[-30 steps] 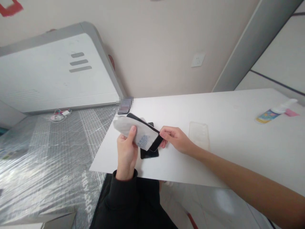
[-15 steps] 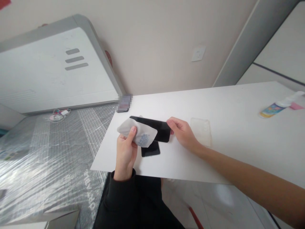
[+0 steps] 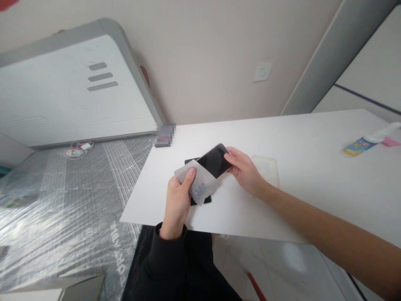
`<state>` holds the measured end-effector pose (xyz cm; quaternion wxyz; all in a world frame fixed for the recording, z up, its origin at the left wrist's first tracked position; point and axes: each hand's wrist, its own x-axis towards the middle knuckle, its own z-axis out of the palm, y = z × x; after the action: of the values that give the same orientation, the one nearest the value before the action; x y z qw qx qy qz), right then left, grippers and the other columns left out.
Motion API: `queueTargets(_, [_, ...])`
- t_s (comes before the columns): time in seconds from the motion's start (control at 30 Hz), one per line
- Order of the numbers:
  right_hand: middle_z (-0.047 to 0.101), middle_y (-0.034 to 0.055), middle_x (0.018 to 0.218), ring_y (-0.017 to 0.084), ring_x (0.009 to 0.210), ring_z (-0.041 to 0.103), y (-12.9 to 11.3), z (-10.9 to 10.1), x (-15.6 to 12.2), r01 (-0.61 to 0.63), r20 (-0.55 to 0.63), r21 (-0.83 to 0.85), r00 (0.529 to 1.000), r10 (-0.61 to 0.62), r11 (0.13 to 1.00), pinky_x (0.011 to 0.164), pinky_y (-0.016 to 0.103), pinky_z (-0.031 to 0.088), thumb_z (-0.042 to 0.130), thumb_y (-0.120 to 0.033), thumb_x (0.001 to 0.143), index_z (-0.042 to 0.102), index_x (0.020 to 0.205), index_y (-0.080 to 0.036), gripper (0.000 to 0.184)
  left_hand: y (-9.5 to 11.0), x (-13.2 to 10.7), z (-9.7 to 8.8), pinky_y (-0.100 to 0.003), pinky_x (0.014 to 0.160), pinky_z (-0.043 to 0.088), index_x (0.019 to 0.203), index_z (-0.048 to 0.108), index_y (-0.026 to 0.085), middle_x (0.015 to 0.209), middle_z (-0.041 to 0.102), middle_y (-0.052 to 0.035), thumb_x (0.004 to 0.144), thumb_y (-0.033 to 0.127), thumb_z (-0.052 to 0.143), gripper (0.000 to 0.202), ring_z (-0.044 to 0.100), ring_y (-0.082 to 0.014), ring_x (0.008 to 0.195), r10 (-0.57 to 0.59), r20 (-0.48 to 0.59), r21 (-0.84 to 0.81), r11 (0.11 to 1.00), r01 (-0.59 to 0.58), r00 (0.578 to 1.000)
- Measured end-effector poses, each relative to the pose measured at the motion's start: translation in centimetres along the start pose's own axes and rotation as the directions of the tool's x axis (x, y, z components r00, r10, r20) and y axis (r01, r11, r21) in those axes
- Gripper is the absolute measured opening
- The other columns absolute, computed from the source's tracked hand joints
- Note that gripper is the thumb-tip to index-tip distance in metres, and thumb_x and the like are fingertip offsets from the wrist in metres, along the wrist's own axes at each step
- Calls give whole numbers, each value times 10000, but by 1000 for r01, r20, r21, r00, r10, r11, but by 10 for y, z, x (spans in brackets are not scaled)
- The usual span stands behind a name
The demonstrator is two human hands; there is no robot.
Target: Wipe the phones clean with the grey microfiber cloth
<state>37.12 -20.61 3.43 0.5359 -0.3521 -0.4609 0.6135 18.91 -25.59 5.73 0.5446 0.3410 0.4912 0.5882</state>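
My left hand [image 3: 179, 196] pinches a white cloth [image 3: 198, 182] with blue print, thumb on top. The cloth is wrapped over the lower left end of a black smartphone [image 3: 216, 159]. My right hand [image 3: 242, 169] grips that phone by its right end, holding it tilted above the table. Beneath the cloth and phone, a second flat black object [image 3: 206, 200] lies on the table, mostly covered. Right of my right hand a clear phone case [image 3: 266, 167] lies flat, partly hidden by my wrist.
The white table [image 3: 307, 175] carries a spray bottle [image 3: 360, 145] on its right, beside a pink item [image 3: 391, 141]. A blurred-out dark object [image 3: 165, 134] lies at the back left corner. To the left stands a plastic-covered mattress [image 3: 78, 200] with a white cable [image 3: 75, 153] on it.
The phone has turned, its right end now pointing up and away. My left hand and the cloth have moved right, toward my right hand, which still holds the phone.
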Motion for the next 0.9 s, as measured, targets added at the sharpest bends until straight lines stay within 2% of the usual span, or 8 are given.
queueTargets(0.07, [711,21,899,197,826,650,1,0,1,-69,50,69,997,66,995,724,326,555,851,-572,746,694,981,-233,442,3,0,1,-281,647,554,871,784,155,801,789,-57,615,545,932,490,708,-199,701,-43,9,-61,997,43,999])
queueTargets(0.13, [724,27,878,191,804,656,3,0,3,-67,17,91,998,65,994,719,324,563,856,-572,743,699,951,-222,436,4,-2,1,-282,651,555,891,784,152,805,784,-59,608,532,942,500,703,-197,701,-104,83,-41,993,107,991])
queueTargets(0.23, [730,25,841,190,781,655,5,-2,6,-1,-79,90,997,8,996,731,329,574,851,-608,736,704,908,-224,446,-1,-6,-1,-271,656,546,911,783,148,828,781,-66,681,538,904,469,689,-184,697,-196,240,119,978,172,951])
queueTargets(0.3, [740,31,837,204,798,668,5,-4,7,14,-94,55,995,-9,998,753,346,584,843,-627,737,704,902,-230,452,-5,-7,-3,-267,666,538,918,778,151,854,783,-73,740,551,860,445,688,-184,717,-209,289,210,966,151,934])
queueTargets(0.43, [746,34,839,207,787,676,3,-6,8,0,-59,-1,998,0,1000,701,339,581,825,-651,747,703,912,-229,469,-7,-7,-5,-274,703,537,924,777,158,919,790,-86,774,558,829,430,693,-199,776,-151,264,214,972,95,952])
queueTargets(0.6, [742,29,841,205,798,683,5,-4,7,-12,-63,39,998,14,999,707,328,578,824,-625,755,708,896,-228,437,-4,-7,-3,-267,704,538,897,773,156,882,779,-74,727,581,858,466,680,-188,751,-169,251,191,974,122,953])
queueTargets(0.77, [736,37,806,219,780,678,13,-1,9,-63,-108,104,991,74,993,734,348,579,830,-627,714,710,840,-216,446,-3,-11,1,-271,700,532,855,765,155,819,759,-63,723,609,852,481,666,-178,711,-237,309,175,966,189,921])
queueTargets(0.9, [683,16,736,197,697,630,15,-4,10,-33,-105,-13,994,31,999,653,332,539,769,-686,757,679,807,-222,474,-3,-12,2,-270,703,518,839,765,140,810,761,-74,740,585,852,463,665,-174,701,-252,328,178,963,203,910])
